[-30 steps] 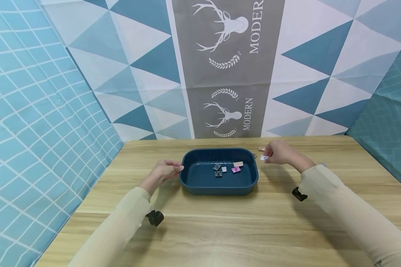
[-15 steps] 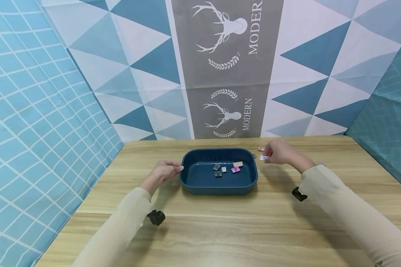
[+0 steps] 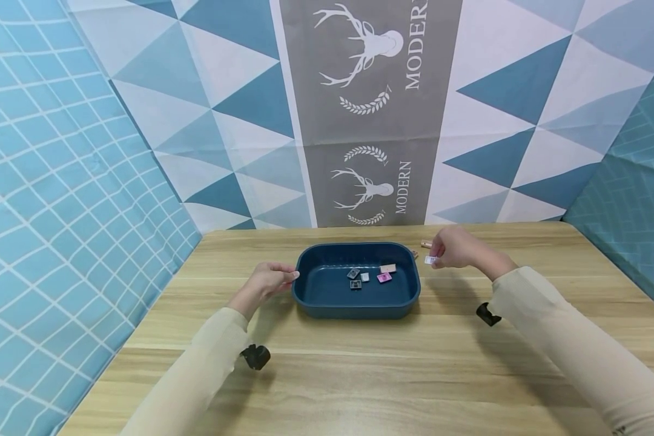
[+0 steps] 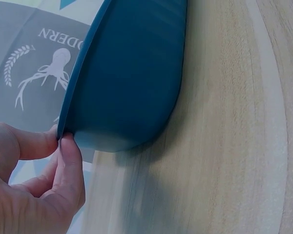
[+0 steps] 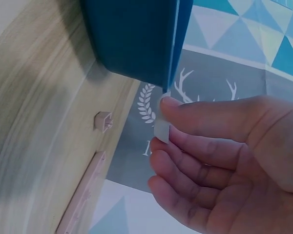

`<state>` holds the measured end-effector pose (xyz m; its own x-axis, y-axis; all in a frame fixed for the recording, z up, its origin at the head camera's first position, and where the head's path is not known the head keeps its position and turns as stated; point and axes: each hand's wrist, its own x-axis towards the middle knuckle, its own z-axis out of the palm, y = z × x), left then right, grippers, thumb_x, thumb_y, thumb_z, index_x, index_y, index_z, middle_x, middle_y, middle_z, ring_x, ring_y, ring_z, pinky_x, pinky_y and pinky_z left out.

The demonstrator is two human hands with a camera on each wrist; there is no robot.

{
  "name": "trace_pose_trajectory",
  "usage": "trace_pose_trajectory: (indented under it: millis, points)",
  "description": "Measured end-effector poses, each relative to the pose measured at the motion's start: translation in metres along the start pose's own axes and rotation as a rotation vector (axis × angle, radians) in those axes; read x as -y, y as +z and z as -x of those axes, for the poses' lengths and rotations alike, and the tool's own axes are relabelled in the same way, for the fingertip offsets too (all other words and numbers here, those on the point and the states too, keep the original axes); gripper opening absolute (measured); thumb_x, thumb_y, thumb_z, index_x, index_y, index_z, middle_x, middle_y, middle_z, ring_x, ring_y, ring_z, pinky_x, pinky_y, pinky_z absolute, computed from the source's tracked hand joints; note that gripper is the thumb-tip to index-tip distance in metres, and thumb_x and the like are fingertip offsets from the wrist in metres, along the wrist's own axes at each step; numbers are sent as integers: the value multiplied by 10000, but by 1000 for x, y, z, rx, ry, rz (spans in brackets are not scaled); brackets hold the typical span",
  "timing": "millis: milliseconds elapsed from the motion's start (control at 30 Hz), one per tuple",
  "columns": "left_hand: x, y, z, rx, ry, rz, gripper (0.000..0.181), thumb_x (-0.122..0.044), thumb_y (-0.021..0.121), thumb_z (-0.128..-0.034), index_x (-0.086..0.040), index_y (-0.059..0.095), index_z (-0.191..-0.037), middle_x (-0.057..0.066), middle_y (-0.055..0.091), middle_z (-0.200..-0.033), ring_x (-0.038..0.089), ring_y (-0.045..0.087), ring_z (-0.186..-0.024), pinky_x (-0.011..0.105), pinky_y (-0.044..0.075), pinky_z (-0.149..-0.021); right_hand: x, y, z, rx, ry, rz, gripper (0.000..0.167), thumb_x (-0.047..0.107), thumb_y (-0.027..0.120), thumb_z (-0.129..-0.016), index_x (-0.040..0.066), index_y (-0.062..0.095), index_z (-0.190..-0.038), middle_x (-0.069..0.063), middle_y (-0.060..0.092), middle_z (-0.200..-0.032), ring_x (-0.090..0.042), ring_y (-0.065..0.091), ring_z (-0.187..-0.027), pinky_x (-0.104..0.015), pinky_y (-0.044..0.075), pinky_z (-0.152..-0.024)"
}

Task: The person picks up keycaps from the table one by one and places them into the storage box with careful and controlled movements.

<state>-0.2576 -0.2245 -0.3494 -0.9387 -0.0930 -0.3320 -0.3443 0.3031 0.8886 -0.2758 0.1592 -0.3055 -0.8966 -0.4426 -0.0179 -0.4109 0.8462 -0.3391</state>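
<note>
A dark blue tray (image 3: 354, 312) stands on the table, holding several small pieces: dark ones, a white one (image 3: 364, 277), a pink one (image 3: 384, 277) and a pale peach one (image 3: 388, 267). The left hand (image 3: 266, 283) pinches the tray's left rim between thumb and fingers, as the left wrist view also shows at the rim (image 4: 83, 53). Just right of the tray, the right hand (image 3: 455, 247) pinches a small white piece (image 3: 430, 260). In the right wrist view this piece (image 5: 162, 127) lies between thumb and index finger, its hidden side unclear.
Two copper-pink pieces lie on the table behind the right hand and beside the tray: a long one (image 5: 83, 192) and a short one (image 5: 103, 122). A patterned cloth (image 3: 360, 121) hangs behind the table, and a blue checked cloth (image 3: 60, 181) at the left.
The right hand has shifted very slightly, with the white piece still pinched and now a little lower. The left hand and the tray stay in place.
</note>
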Motion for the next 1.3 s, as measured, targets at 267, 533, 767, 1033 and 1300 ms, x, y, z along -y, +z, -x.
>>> trace_pose_trajectory:
  millis: [267, 533, 767, 1033, 1300]
  points:
    - [0, 0, 0, -1, -4, 13, 283, -47, 609, -928, 65, 587, -1186, 70, 600, -998, 71, 592, -765, 266, 575, -876, 4, -5, -2, 29, 33, 3, 90, 70, 746, -803, -6, 701, -825, -126, 687, -817, -192, 597, -729, -332, 555, -669]
    - [1, 0, 0, 0, -1, 14, 288, -47, 610, -927, 69, 585, -1189, 76, 602, -1008, 74, 596, -776, 269, 575, -881, 7, -9, -2, 45, 23, 20, 90, 81, 743, -808, 2, 703, -824, -118, 690, -824, -187, 602, -733, -344, 560, -680]
    - [1, 0, 1, 11, 3, 53, 285, -24, 607, -922, 85, 580, -1184, 54, 608, -944, 63, 612, -758, 228, 584, -814, 17, -14, -2, 60, 26, 27, 73, 80, 736, -816, 15, 703, -828, -114, 691, -845, -184, 610, -742, -340, 566, -678]
    - [0, 1, 1, 9, -7, 62, 281, -24, 614, -917, 77, 589, -1178, 52, 604, -942, 62, 606, -756, 204, 584, -776, 24, -14, -6, 64, 22, 51, 72, 97, 736, -817, 34, 703, -826, -101, 688, -841, -192, 604, -747, -351, 566, -695]
    - [1, 1, 1, 7, -5, 60, 257, -19, 616, -914, 74, 594, -1152, 44, 596, -925, 65, 600, -750, 191, 576, -755, 32, -13, -9, 81, -3, 62, 70, 93, 739, -817, 31, 710, -830, -97, 695, -837, -185, 613, -743, -339, 573, -686]
